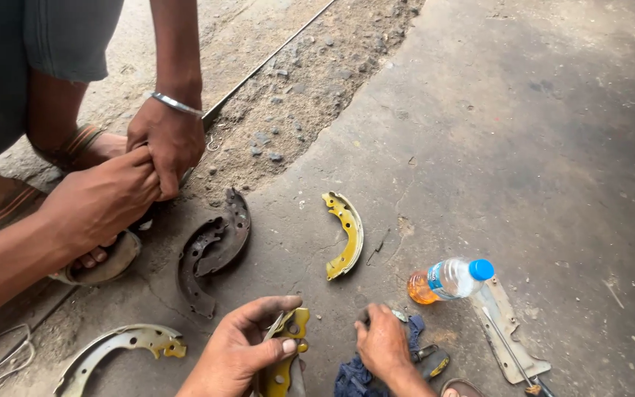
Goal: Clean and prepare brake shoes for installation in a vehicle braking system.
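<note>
Gripping a yellow brake shoe (282,353) by its web, the left hand (240,349) closes firmly; right hand (384,345) presses, fingers curled, on blue rag (354,375) on the floor (479,147). Shoe appears rigid, heavy, best held mid-arc.

Roadside vehicle repair spot, open air. I squat on stained grey concrete ground (523,132) beside a gravelly dirt strip (310,81). Around me: worn dark curved metal brake shoes (213,246), a new yellow curved brake shoe (345,234), a blue rag (354,376).
</note>
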